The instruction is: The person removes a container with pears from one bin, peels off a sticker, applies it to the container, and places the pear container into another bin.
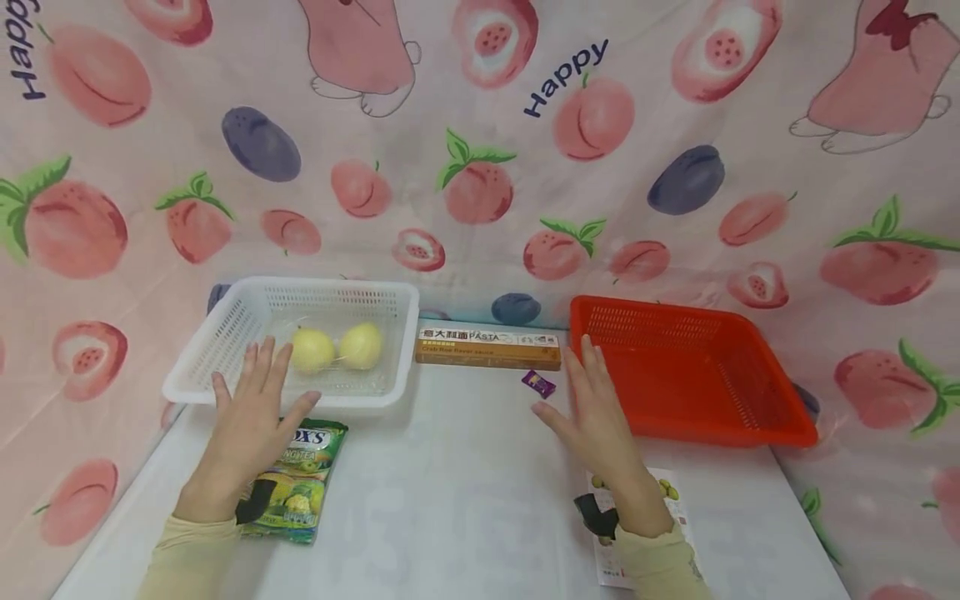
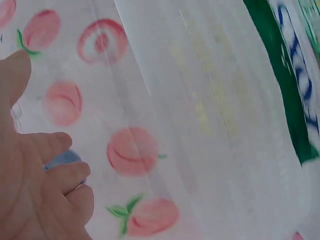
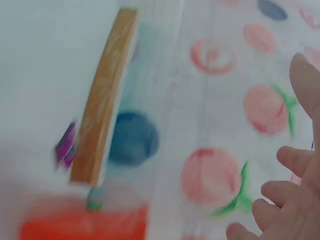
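In the head view my left hand [image 1: 251, 421] hovers with spread fingers over a green candy bag [image 1: 303, 479], hiding part of it. Its fingertips overlap the front rim of a white basket [image 1: 382, 402] that holds two yellow round fruits [image 1: 361, 346]. My right hand [image 1: 600, 417], fingers extended, is beside the left edge of a red basket [image 1: 697, 425]. Near its thumb lies a small purple wrapped candy [image 1: 538, 383]. Partly under the right forearm is a printed white packet [image 1: 611, 567]. Neither hand holds anything; the right wrist view shows the right hand's fingers [image 3: 280, 192] apart.
A long pasta box [image 1: 487, 346] lies at the back between the two baskets. Behind everything hangs a fruit-patterned cloth [image 1: 480, 125], which also runs along both sides of the white table [image 1: 450, 500].
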